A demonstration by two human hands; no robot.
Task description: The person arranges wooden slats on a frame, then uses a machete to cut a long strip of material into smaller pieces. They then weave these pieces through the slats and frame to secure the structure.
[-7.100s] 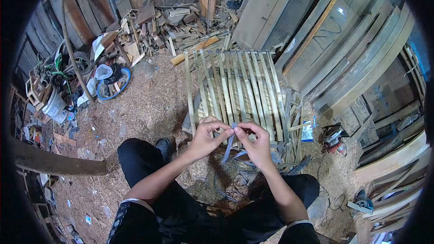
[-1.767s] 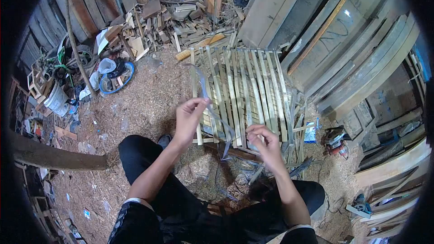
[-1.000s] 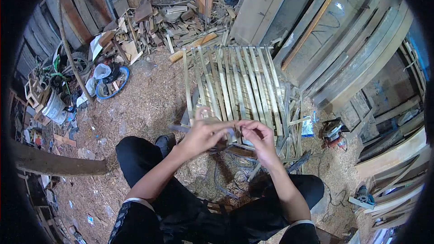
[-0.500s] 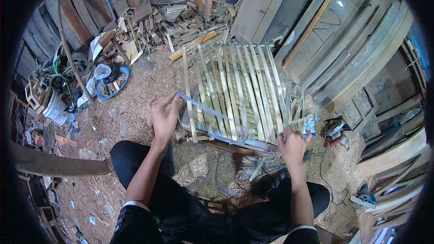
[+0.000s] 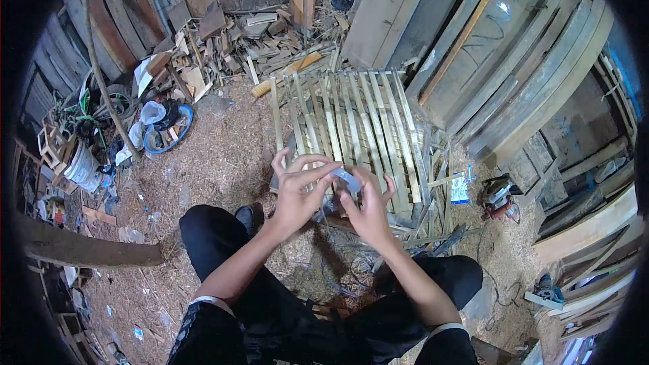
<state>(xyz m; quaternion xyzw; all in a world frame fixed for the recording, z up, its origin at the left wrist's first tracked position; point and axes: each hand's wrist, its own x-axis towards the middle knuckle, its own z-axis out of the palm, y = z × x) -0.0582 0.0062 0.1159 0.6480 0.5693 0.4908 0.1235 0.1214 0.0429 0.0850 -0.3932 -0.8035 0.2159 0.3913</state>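
Observation:
A pale grey, thin flexible strip (image 5: 349,179) bends between my two hands at the near edge of a slatted wooden frame. My left hand (image 5: 297,186) pinches one part of it between thumb and finger, the other fingers raised. Close beside it, my right hand (image 5: 370,206) grips the strip with thumb and fingers. Behind both hands lies the stack of light wooden slats (image 5: 368,115), set in near-parallel rows. My hands hide part of its front edge, and the strip's exact material cannot be made out.
Wood offcuts (image 5: 233,44) are heaped at the back. To the left stand a blue basin (image 5: 177,136) and a white bucket (image 5: 82,169). A red and grey power tool (image 5: 500,199) lies at right, with another tool (image 5: 546,290) lower down. Boards (image 5: 534,88) lean along the right wall.
Both hands have come together in front of the slats, from wide apart. The strip, stretched out from my left hand before, is now curved between both hands.

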